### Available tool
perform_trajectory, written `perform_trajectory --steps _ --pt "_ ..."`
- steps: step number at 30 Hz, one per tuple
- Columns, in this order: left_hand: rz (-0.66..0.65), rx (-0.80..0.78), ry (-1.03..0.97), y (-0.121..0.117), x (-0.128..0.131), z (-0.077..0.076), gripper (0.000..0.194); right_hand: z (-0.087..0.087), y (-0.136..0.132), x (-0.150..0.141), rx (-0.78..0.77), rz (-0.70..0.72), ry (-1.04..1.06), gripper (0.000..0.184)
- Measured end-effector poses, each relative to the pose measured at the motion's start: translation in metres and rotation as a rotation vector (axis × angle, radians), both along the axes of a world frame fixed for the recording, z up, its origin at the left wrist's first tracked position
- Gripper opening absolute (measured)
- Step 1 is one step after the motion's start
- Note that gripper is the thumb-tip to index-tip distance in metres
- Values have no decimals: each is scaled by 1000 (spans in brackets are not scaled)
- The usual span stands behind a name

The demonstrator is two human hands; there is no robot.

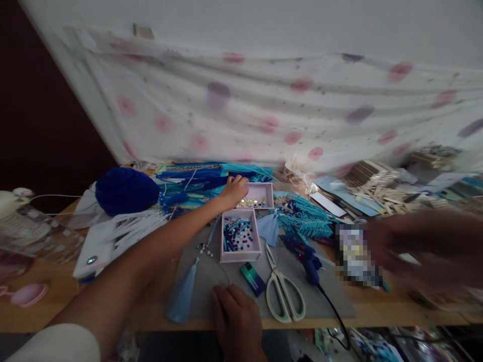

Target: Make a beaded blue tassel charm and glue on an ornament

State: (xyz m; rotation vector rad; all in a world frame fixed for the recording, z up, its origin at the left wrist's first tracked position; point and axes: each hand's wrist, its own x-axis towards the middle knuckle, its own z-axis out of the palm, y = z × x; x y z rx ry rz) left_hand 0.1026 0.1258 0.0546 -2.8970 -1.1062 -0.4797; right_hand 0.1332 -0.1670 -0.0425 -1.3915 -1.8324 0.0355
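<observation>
1. You have dim, soft light, nearly black at upper left
2. You see the cloth (252,113) blur and stretch toward the edges
3. A hand (422,249) at far right smears
4. Pixelation covers a patch (356,255) beside it

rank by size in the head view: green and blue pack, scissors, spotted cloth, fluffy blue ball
1. spotted cloth
2. fluffy blue ball
3. scissors
4. green and blue pack

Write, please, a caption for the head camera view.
One hand at a shallow box; beads, scissors and a glue gun lie nearer on a crowded table.
</observation>
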Motion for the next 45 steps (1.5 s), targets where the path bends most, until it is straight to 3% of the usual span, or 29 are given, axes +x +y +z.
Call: perform_trajectory --steps 6,14,18,21,26,29,32,38,41,45 --pt "17 -166 -170 25 0 -13 13 1 0 0 -15 0 -12 27" --pt "184 -406 -591 37 -7 -19 11 3 0 0 -37 -3 -11 30" --pt "251 -491 -827 33 -19 -12 6 7 0 -1 -15 -4 9 29" --pt "243 -528 -1016 21 -33 6 10 8 -1 -1 -23 6 17 26" --pt "187 -592 -1320 -23 -65 42 9 6 -1 1 -58 25 23 25" --pt "162 -615 -1437 -64 -85 47 4 5 -1 1 -52 28 22 26" --pt "179 -692 -1582 -114 -101 33 20 5 -1 1 -55 26 18 27" --pt "371 -962 -1659 -209 -110 -20 34 3 -1 0 -45 27 25 26" --pt "427 -1175 -1754 -233 -108 -34 39 5 -1 0 -61 30 18 26" --pt "404 -1385 -1844 -241 -104 -38 39 7 -1 1 -56 29 -9 28"
